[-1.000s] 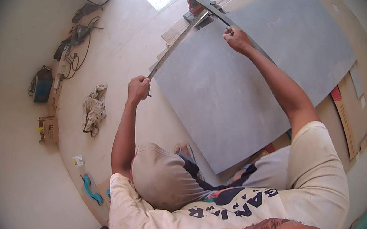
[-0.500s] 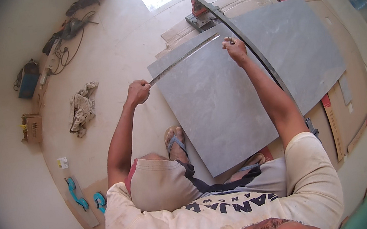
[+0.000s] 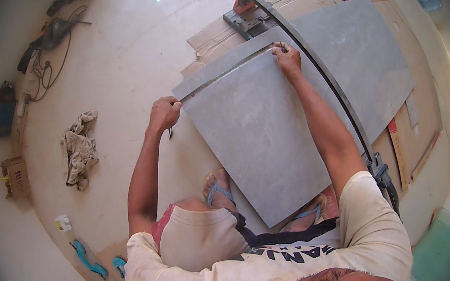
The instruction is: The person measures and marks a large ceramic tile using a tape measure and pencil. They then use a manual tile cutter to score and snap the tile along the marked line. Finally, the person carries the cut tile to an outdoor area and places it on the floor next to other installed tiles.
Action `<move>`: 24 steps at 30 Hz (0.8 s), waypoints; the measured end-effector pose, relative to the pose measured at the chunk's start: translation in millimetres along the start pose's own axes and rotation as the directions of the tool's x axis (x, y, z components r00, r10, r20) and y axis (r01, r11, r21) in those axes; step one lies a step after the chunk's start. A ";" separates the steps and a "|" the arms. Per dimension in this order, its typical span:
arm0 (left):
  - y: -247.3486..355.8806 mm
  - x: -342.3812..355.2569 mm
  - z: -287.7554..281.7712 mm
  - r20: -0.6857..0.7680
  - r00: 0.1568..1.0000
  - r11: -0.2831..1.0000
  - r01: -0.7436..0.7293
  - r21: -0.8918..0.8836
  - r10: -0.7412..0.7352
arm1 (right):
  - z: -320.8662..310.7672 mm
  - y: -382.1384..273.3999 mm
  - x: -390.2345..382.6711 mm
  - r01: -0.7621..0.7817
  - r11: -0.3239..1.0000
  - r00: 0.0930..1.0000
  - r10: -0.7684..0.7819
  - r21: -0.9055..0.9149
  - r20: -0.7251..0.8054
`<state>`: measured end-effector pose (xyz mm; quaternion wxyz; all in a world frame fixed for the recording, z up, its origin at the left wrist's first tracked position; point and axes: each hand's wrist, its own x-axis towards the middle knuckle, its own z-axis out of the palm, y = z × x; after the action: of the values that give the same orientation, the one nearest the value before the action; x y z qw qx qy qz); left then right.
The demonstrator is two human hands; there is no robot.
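The thin blade of a tape measure (image 3: 221,73) runs across the far part of a large grey tile (image 3: 260,147), stretched between my two hands. My left hand (image 3: 165,113) is closed around one end, just off the tile's left edge, with a small dark loop hanging under it. My right hand (image 3: 287,61) pinches the tape's other end near the tile's far right, beside the long dark rail of a tile cutter (image 3: 317,61). A small dark thing shows at its fingertips, too small to name. The tile lies flat, its near corner between my sandalled feet.
Another grey tile (image 3: 367,68) lies right of the rail, on cardboard (image 3: 425,89). A crumpled cloth (image 3: 80,151), teal suction lifters (image 3: 86,259) and a corded power tool (image 3: 49,38) lie on the left floor. A cardboard box (image 3: 15,177) stands by the wall.
My right hand has come onto the tape's end, where a gap showed before. The blade now lies closer along the tile. The whole view has shifted slightly.
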<state>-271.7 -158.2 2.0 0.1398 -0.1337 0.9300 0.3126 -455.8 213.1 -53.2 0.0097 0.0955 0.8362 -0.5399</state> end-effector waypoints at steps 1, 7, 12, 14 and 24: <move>-1.8 2.3 -0.3 0.023 1.000 1.000 0.018 -0.002 -0.018 | 8.7 -2.0 1.4 -0.057 0.996 0.998 0.056 0.074 0.018; -5.2 18.2 -11.6 0.046 0.997 0.998 0.065 -0.002 -0.065 | 20.2 10.0 29.2 -0.063 0.997 0.998 0.062 0.048 0.029; -2.0 19.9 -23.0 0.065 0.992 0.995 0.104 0.001 -0.104 | 30.1 -3.0 38.0 -0.078 0.996 0.996 0.077 0.030 0.045; -4.0 24.8 -22.5 0.060 0.996 0.998 0.064 0.007 -0.064 | 30.1 -5.2 42.9 -0.085 0.996 0.996 0.085 -0.008 0.025; 0.4 31.5 -25.0 0.134 0.975 0.983 0.184 -0.027 -0.179 | 27.9 -19.2 44.0 -0.073 0.970 0.996 0.082 -0.231 0.028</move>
<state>-305.3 -178.4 10.6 0.2260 -0.1998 0.8963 0.3249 -504.8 186.8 -52.8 0.0573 0.1161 0.8883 -0.4406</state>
